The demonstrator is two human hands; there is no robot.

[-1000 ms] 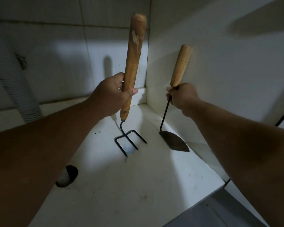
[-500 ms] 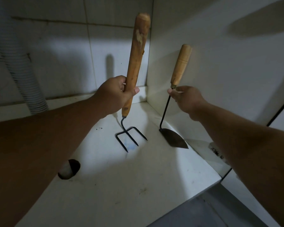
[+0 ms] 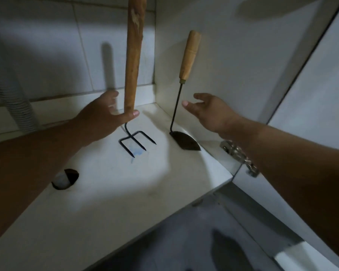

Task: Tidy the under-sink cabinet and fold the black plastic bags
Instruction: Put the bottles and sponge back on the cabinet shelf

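Both forearms are bare, with no sleeves, down to the left hand and right hand.

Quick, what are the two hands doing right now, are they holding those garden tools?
Left hand: open, thumb alongside the hand fork, not gripping it.
Right hand: open, holding nothing, apart from the trowel.

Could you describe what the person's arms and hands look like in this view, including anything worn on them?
Both the left hand and the right hand are bare, with no gloves, and no rings or watch can be seen. The forearms are bare too: no sleeve shows anywhere up to the edges of the picture. Short, plain fingernails show on the thumbs.
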